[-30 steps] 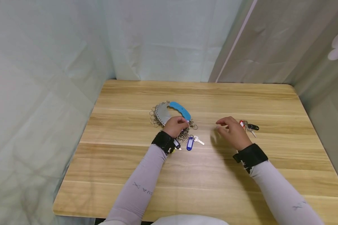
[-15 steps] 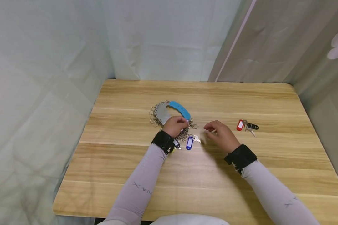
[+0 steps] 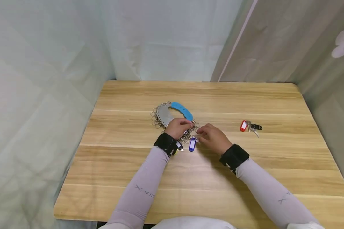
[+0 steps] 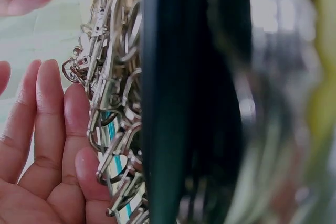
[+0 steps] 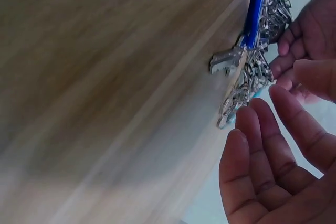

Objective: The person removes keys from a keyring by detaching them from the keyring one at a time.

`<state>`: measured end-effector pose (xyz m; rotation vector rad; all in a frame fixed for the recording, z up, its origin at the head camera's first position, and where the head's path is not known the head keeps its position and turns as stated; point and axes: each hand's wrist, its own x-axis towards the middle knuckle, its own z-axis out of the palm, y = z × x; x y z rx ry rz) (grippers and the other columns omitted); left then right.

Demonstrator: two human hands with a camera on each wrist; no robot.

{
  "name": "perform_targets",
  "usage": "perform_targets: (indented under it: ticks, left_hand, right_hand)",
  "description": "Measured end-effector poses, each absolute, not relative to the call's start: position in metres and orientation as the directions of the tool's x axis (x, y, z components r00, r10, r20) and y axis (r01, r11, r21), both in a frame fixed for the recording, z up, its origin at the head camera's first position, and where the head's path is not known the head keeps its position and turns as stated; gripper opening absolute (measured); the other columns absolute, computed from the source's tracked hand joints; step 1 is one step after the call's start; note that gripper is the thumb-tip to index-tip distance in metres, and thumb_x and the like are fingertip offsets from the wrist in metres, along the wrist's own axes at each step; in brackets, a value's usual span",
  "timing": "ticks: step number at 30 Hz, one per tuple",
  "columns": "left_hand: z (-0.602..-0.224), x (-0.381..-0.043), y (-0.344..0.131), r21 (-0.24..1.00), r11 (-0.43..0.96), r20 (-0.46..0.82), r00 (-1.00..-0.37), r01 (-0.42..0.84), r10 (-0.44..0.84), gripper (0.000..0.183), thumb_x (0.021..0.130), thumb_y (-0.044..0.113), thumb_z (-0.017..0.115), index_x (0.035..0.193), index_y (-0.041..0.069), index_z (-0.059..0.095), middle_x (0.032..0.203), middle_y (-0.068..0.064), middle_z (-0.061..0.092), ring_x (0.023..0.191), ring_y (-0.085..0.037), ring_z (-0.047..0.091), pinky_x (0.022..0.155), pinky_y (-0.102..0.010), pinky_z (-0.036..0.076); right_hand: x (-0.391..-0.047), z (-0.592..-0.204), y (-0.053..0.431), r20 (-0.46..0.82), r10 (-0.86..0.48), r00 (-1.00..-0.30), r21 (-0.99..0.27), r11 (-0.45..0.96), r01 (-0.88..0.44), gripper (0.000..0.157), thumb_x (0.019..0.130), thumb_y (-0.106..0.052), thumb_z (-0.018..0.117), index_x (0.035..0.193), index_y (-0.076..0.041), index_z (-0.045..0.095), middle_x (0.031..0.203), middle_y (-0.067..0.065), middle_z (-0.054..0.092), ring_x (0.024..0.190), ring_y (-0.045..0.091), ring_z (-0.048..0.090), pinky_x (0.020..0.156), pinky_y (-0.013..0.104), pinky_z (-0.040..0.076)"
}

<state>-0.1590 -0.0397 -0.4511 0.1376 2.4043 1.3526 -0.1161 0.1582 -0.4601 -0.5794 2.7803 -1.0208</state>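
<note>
1. Pale cloth walls (image 3: 166,41) at the back and sides of a wooden worktop (image 3: 232,194).
2. Near the middle, a curved metal key-ring holder (image 3: 164,114) with a blue handle (image 3: 182,110), lying flat, maybe so its small rings (image 3: 186,137) can fan out.
3. Left hand (image 3: 176,128) over the holder's near end, probably to stop sliding; fingers nearly straight, touching rings; cannot tell if pinching one.
4. Right hand (image 3: 215,139) just beside the rings, fingers softly bent, thumb apart, nothing seen held.
5. Between both hands, a blue tag (image 3: 192,144) and silver key (image 5: 227,60), perhaps for easy reach.
6. Well apart, far right: red tag (image 3: 243,125), black tag (image 3: 256,127) and loose-looking keys (image 3: 256,132), likely kept out of the way.
</note>
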Motion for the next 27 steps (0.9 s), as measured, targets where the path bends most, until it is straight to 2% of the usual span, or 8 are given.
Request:
perform_targets:
  ticks: [10, 23, 27]
  left_hand:
    - [-0.448, -0.158, -0.039, 0.839, 0.539, -0.25, -0.931, -0.071, 0.266, 0.024, 0.097, 0.027, 0.064, 0.113, 0.013, 0.075, 0.119, -0.005, 0.074, 0.115, -0.024, 0.065, 0.103, -0.041, 0.048]
    - [-0.437, -0.153, -0.037, 0.814, 0.579, -0.236, -0.933, -0.038, 0.27, 0.026, 0.098, 0.029, 0.062, 0.117, 0.015, 0.073, 0.121, -0.006, 0.074, 0.116, -0.025, 0.066, 0.102, -0.042, 0.05]
    - [-0.434, -0.152, -0.037, 0.818, 0.574, -0.222, -0.933, -0.021, 0.282, 0.025, 0.097, 0.026, 0.061, 0.115, 0.014, 0.073, 0.121, -0.006, 0.074, 0.117, -0.024, 0.066, 0.102, -0.04, 0.05]
  right_hand:
    - [-0.122, -0.466, 0.147, 0.008, -0.439, -0.899, -0.582, 0.728, -0.361, 0.019, 0.089, -0.015, 0.074, 0.104, -0.004, 0.072, 0.096, 0.011, 0.065, 0.085, 0.021, 0.06, 0.079, 0.038, 0.051]
    - [-0.126, -0.472, 0.143, -0.018, -0.475, -0.88, -0.554, 0.737, -0.387, 0.024, 0.085, -0.016, 0.078, 0.104, -0.003, 0.071, 0.095, 0.011, 0.064, 0.087, 0.024, 0.062, 0.081, 0.039, 0.053]
    - [-0.127, -0.47, 0.143, -0.03, -0.47, -0.882, -0.56, 0.739, -0.374, 0.019, 0.084, -0.014, 0.078, 0.098, -0.004, 0.07, 0.093, 0.01, 0.062, 0.085, 0.022, 0.06, 0.079, 0.037, 0.052]
